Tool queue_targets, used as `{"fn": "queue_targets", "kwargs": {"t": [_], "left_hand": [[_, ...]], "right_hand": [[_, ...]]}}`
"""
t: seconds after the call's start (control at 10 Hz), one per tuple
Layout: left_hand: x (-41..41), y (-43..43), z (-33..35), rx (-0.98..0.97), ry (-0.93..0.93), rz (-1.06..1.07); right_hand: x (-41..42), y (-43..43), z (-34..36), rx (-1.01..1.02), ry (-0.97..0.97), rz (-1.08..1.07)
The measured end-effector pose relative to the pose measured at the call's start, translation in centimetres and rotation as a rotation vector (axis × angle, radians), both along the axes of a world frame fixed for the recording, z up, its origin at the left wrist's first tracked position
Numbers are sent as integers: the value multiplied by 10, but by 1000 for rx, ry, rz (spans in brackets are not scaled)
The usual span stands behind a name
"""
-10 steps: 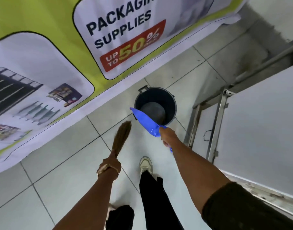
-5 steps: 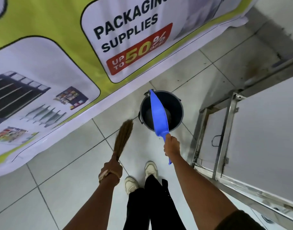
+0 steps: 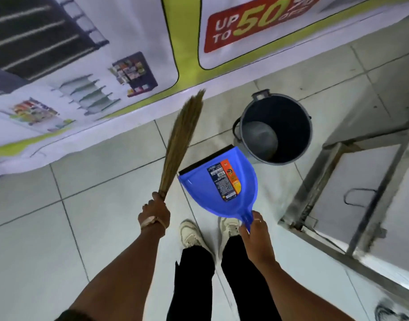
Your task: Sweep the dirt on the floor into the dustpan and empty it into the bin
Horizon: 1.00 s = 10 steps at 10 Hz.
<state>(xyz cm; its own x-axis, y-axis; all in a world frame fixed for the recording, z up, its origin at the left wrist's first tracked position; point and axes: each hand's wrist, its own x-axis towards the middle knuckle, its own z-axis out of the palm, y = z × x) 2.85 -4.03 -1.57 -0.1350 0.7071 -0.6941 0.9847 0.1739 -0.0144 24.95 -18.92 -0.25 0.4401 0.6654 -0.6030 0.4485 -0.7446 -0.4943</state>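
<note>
Head view: right hand (image 3: 254, 230) has its grip wrapped round the handle of the blue dustpan (image 3: 222, 184), pan held flat just beside the dark bin (image 3: 291, 149), not over it, probably so nothing spills. Left hand (image 3: 154, 213) is clenched on the grass broom (image 3: 180, 144), bristles pointing up off the tiled floor (image 3: 101, 205) to keep it clear.

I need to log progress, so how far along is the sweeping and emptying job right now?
Emptying looks done: the blue dustpan is clear of the bin, label side showing. In hand: right hand grips its handle, left hand holds the broom raised. No dirt shows on the visible floor; little seems left.
</note>
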Motion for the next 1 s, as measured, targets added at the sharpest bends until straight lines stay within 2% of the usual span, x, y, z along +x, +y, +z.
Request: {"fn": "queue_targets", "kwargs": {"t": [0.3,0.5,0.6,0.7,0.8,0.9,1.0], "left_hand": [[-41,21,-189,-23,35,-101],[-22,35,-306,-39,47,-179],[-7,42,-339,-15,38,-202],[5,44,-350,35,6,-116],[12,37,-326,69,-20,-59],[13,31,-275,56,-69,-80],[16,23,-215,122,-74,-281]], "right_hand": [[7,16,-177,-177,-116,198],[37,44,-287,-167,-151,260],[46,51,-316,-166,-171,245],[46,55,-326,-240,-211,272],[39,56,-313,-341,-267,313],[21,70,-270,-329,-277,340],[-6,95,-209,-191,-281,411]]}}
